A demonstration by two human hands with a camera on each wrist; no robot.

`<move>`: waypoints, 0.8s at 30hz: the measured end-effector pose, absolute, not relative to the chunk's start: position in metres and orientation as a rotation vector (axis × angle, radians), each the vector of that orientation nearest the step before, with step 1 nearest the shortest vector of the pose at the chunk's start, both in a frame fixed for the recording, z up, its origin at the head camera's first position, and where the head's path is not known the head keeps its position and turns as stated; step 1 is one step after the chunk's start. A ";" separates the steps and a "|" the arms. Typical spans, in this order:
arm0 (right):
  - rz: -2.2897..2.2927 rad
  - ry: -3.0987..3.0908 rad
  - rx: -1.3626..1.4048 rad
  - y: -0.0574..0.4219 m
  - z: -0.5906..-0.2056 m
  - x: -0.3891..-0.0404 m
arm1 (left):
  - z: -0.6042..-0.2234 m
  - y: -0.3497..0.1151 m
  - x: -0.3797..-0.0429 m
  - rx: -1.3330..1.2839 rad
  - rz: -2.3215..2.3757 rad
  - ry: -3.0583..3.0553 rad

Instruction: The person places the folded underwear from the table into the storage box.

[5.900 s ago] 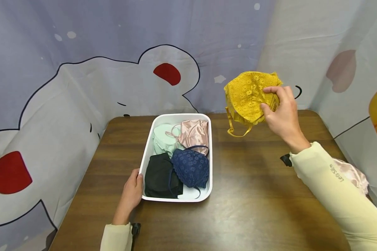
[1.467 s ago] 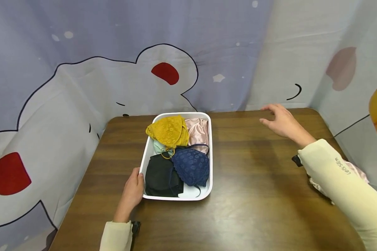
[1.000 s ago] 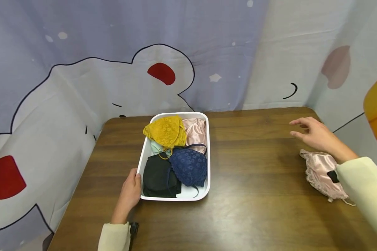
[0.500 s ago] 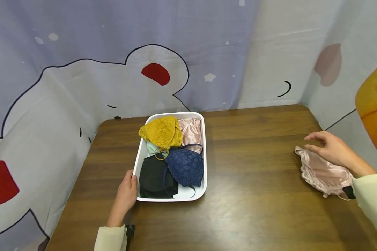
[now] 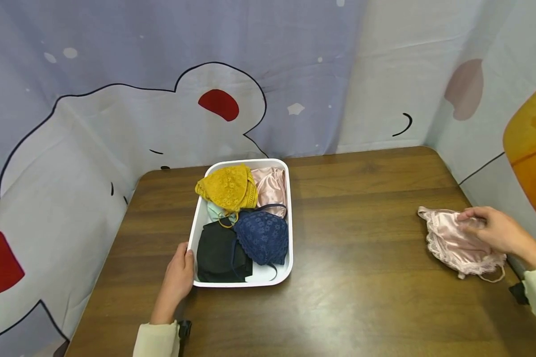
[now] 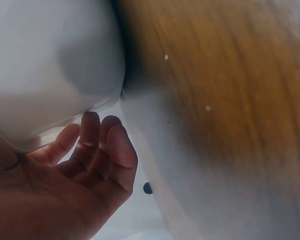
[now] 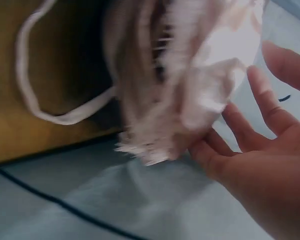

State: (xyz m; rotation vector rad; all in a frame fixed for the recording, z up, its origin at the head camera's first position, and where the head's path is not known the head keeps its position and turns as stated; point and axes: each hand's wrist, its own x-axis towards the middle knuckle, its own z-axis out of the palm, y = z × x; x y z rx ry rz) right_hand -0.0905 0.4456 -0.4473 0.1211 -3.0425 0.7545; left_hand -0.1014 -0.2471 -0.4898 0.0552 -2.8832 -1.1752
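Note:
A white tray (image 5: 291,225) sits left of centre on the wooden table (image 5: 366,287). In it lie a yellow lace bra (image 5: 228,187), a pink satin piece (image 5: 272,187), a black piece (image 5: 221,253) and a navy lace bra (image 5: 262,238). My left hand (image 5: 178,270) rests at the tray's near left corner, thumb on the rim. In the left wrist view its fingers (image 6: 97,142) lie loosely beside the tray wall (image 6: 50,65). Far right, my right hand (image 5: 491,228) touches a pink satin bra (image 5: 451,240) on the table. Its fingers (image 7: 240,125) are spread against the fabric (image 7: 180,90).
A cartoon-print fabric backdrop (image 5: 116,99) closes off the table's far and side edges. The pink bra lies close to the right table edge, with its strap (image 7: 35,100) loose on the wood. Bare wood stretches between tray and right hand.
The right hand put the yellow bra into the tray, then swung right and came down onto the pink satin bra. The left hand stayed at the tray corner.

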 end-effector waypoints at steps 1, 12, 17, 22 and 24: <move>0.757 -3.052 0.132 0.448 -0.450 -0.089 | -0.490 -0.247 -0.102 0.061 -1.179 -2.887; 0.777 -3.153 0.086 0.462 -0.470 -0.077 | -0.491 -0.248 -0.102 0.057 -1.192 -2.897; 0.734 -3.112 0.077 0.462 -0.473 -0.078 | -0.492 -0.249 -0.101 0.062 -1.190 -2.896; 0.765 -3.116 0.013 0.459 -0.474 -0.077 | -0.492 -0.249 -0.101 0.059 -1.190 -2.895; 0.787 -3.119 -0.011 0.457 -0.473 -0.076 | -0.492 -0.249 -0.102 0.058 -1.193 -2.889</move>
